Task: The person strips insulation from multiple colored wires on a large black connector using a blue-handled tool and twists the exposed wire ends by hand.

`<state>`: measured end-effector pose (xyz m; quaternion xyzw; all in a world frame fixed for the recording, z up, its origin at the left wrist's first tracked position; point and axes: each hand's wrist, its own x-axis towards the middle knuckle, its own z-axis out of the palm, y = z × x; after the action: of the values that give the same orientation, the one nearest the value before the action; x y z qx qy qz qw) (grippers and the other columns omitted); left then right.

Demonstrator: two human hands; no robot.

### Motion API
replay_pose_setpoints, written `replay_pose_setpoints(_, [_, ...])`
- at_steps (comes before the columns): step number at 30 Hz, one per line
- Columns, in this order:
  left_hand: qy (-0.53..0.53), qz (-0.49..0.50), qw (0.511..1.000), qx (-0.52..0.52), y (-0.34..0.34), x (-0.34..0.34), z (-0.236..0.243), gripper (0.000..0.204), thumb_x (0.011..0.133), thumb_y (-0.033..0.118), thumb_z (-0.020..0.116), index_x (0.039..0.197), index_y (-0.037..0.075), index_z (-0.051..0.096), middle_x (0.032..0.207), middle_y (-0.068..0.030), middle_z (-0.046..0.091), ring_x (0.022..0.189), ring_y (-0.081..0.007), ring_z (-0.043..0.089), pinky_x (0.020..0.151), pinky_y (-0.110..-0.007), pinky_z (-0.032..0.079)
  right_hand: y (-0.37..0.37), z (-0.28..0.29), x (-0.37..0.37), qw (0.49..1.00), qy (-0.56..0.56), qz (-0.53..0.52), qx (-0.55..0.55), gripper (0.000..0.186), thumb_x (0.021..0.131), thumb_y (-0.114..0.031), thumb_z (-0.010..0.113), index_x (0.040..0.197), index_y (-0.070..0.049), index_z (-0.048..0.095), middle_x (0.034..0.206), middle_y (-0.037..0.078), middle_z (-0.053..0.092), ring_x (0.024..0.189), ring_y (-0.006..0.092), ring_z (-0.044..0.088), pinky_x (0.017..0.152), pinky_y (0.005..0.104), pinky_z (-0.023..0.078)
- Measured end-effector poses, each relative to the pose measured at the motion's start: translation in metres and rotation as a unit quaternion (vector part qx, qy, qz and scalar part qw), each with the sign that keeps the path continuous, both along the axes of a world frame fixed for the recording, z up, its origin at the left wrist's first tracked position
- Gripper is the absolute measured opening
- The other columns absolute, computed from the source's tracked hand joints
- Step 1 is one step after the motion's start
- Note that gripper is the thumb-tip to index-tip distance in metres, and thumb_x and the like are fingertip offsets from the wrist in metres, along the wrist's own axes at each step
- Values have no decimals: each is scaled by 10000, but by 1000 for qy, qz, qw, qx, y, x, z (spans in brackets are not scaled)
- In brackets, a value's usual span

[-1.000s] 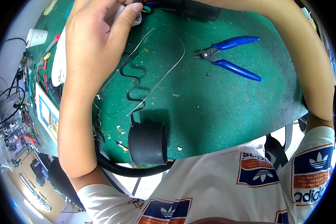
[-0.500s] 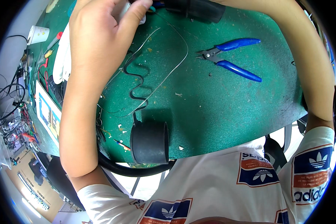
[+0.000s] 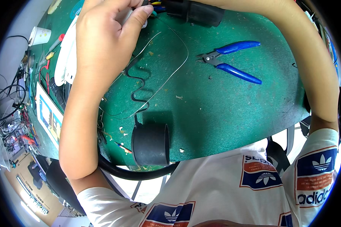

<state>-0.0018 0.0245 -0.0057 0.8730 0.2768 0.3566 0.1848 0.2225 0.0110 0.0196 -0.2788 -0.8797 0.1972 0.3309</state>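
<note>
My left hand (image 3: pixel 108 36) reaches up to the top edge, thumb and fingers closed in a pinch. What they hold is mostly hidden; a small dark piece shows at the thumb tip, with coloured wires (image 3: pixel 158 6) beside it. Just right of the wires lies a black cylindrical housing (image 3: pixel 195 13). My right forearm (image 3: pixel 291 26) arches in from the right, its hand beyond the top edge. A thin silvery wire (image 3: pixel 181 64) loops over the green mat. Blue-handled flush cutters (image 3: pixel 231 62) lie there with jaws apart.
Near the front edge a black ring-shaped cap (image 3: pixel 150 144) stands, joined to a wavy black strap (image 3: pixel 140 85). The green mat (image 3: pixel 231 113) carries small scraps. At the left are a paper cup (image 3: pixel 39 36), a printed card (image 3: pixel 49 115) and tangled cables (image 3: pixel 17 113).
My left hand has shifted slightly right and down, and more of the yellow and blue wires shows by its thumb. The black housing sits slightly left and lower in the picture.
</note>
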Motion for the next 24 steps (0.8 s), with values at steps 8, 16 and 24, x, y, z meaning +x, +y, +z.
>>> replay_pose_setpoints(8, [1, -5, 1000, -1, -3, -1, -1, 67, 856, 1, 720, 912, -34, 710, 1317, -219, 584, 1075, -258, 648, 905, -348, 508, -2, 7, -2, 1000, -9, 0, -19, 164, 895, -97, 667, 905, 63, 703, 755, 203, 682, 657, 288, 649, 648, 364, 518])
replay_pose_setpoints(16, [18, 20, 995, 99, 7, -8, -12, 112, 796, -14, 756, 903, -24, 722, 1327, -236, 585, 1173, -359, 634, 977, -384, 494, 0, 11, -13, 990, -45, -63, -115, 184, 918, -119, 664, 904, 61, 697, 725, 141, 689, 654, 190, 638, 636, 337, 514])
replay_pose_setpoints(24, [13, 27, 999, -43, -5, 5, 1, 102, 812, -53, 724, 885, -33, 656, 1300, -214, 586, 1042, -300, 639, 899, -387, 516, -1, 19, -11, 985, -64, -70, -143, 179, 918, -107, 644, 879, 63, 684, 704, 145, 678, 622, 194, 622, 615, 344, 504])
